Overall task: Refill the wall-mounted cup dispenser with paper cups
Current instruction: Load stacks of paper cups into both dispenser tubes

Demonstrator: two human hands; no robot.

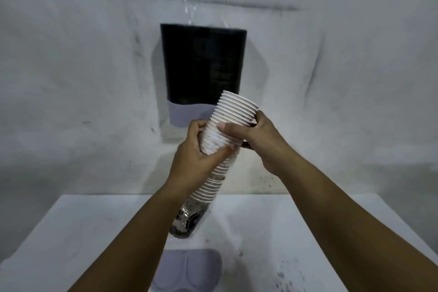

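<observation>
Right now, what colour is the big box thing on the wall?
The cup dispenser is black with a white bottom band, seen in the head view.

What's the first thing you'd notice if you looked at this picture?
Right in the middle, a long stack of cups, tilted, with its lower part in a clear sleeve, held by both hands: the left hand grips it lower down, the right hand grips it near the top. Behind it, a dark dispenser hangs on the wall. Below, a white table holds a pale lid at the near edge.
</observation>
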